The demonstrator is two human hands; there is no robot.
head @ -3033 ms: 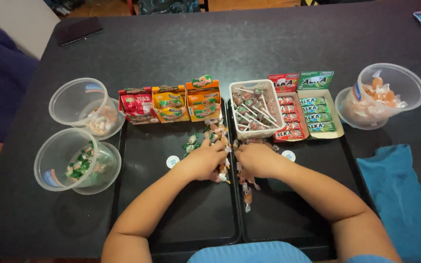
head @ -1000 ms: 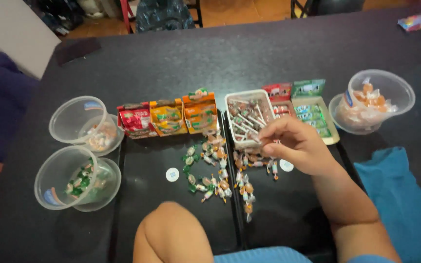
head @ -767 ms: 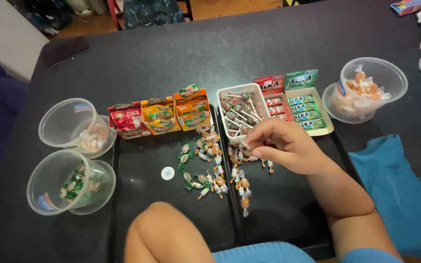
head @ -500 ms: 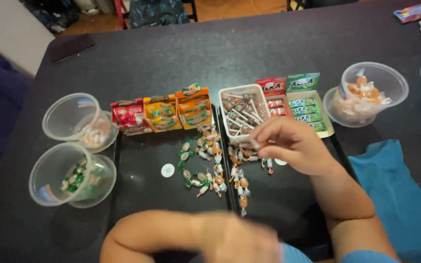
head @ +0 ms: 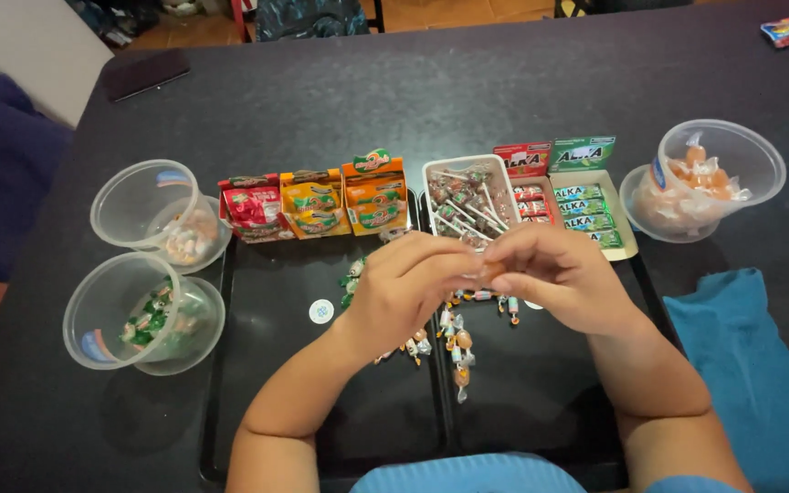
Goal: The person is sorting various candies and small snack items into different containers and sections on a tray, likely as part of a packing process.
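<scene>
Now both hands are together over the black trays [head: 385,420]: the left hand [head: 408,290], down by the near edge a moment ago, has come up to meet the right hand [head: 561,277], and between their pinched fingertips sits a small orange wrapped candy [head: 492,269]. Just beneath lies the loose candy pile [head: 457,345], with a white round token [head: 321,311] to its left. Further out, a white tub of lollipops [head: 464,201] stands beside small candy boxes [head: 314,203] and gum packs [head: 584,208]. At the left, stacked clear bowls hold green candies [head: 146,318] and white candies [head: 184,241]; far right, another clear bowl holds orange candies [head: 700,183].
</scene>
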